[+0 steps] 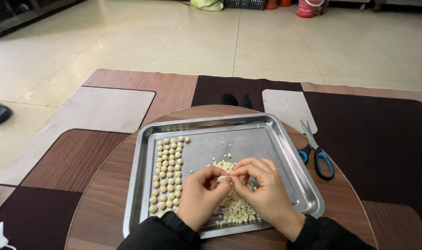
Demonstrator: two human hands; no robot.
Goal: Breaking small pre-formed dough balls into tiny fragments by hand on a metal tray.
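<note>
Pinching what I take for one small pale dough piece (223,178) between both thumbs and forefingers, my left hand (199,196) and right hand (265,190) meet above the shallow square steel tray (285,139).

Glossy cream tile floor (183,41), brown patchwork rug (127,97) w/ round wood table (104,203), red bucket (307,8) at back.

Head view, steeply down, close.
</note>
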